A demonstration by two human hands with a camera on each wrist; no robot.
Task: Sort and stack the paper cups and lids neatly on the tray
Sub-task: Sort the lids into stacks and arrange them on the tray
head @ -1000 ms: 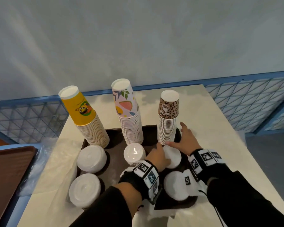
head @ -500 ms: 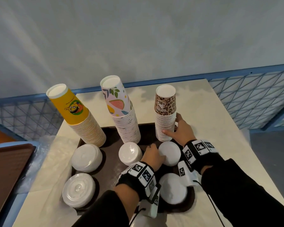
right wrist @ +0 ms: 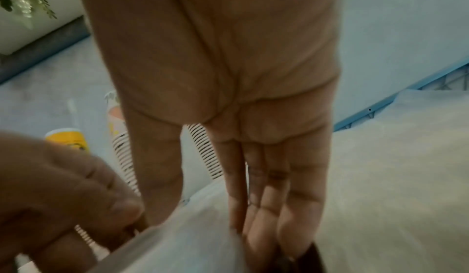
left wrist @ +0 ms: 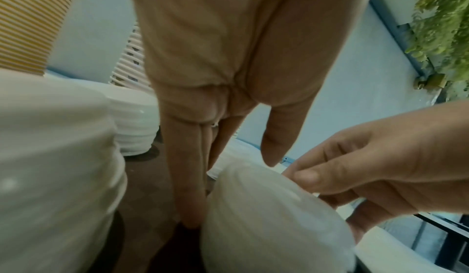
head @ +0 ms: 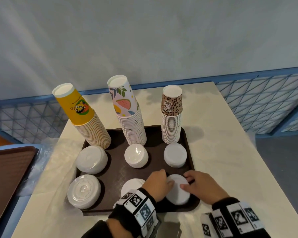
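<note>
Lids [head: 177,189] at lower right of the tray [head: 155,134] are sitting between both hands, left hand [head: 157,183] and right hand [head: 204,186] cupping the stack's sides with straight fingers.

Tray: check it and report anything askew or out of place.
The yellow cup stack leans left, and the fruit-print stack tilts too; the leopard stack stands straight. The front-left lid stack overhangs the tray edge.

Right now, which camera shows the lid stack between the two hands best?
The head view: the lid stack sits whole at the tray's front right, left hand and right hand cupping its sides. The left wrist view shows its blurred top and side; the right wrist view, only a blurred edge.
</note>
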